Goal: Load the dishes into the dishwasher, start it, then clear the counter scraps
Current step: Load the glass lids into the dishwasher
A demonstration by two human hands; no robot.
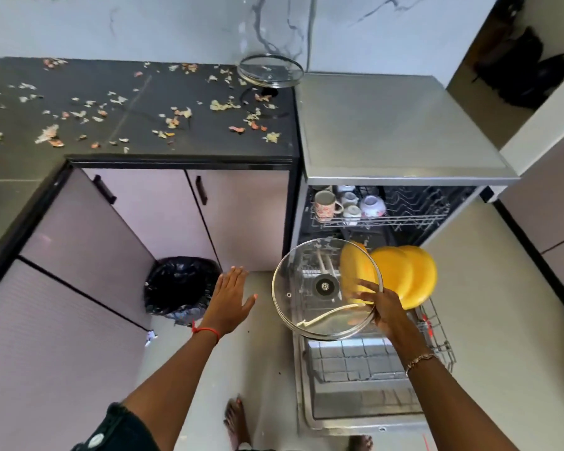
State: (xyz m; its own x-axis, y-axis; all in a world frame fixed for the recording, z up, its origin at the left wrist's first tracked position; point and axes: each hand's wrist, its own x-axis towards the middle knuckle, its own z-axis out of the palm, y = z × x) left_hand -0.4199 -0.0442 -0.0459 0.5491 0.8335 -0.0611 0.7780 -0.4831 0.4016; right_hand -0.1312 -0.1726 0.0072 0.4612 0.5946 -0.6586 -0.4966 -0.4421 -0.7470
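Glass lid, tilted underside up, gripped by right hand; left hand splayed.

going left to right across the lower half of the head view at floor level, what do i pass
black bin bag → left hand → glass lid → yellow plates

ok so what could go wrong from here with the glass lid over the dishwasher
The right hand holds the glass lid only by its rim, so it may slip and hit the open door. Going in, it could knock the yellow plates standing in the lower rack.
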